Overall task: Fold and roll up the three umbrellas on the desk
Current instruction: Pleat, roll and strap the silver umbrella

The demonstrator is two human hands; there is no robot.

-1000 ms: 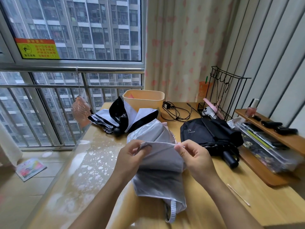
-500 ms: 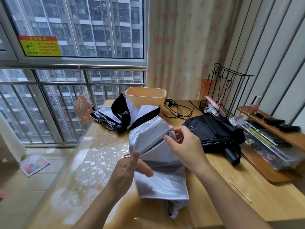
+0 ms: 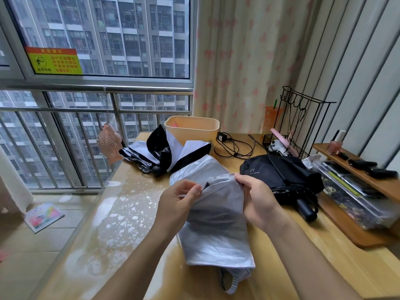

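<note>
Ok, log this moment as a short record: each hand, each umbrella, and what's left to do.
left hand: pinches the top edge of the silver umbrella
right hand: grips the same edge, further right
silver umbrella: lower part rests on the desk in front of the person, canopy loose
black umbrella: on the desk to the right, collapsed, not rolled
black-and-white umbrella: at the far side by the bin, canopy loose
left to do: none of the three looks rolled up yet

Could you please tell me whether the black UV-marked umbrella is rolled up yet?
Collapsed but unrolled: the black fabric UV-marked umbrella lies loosely bunched.
</note>
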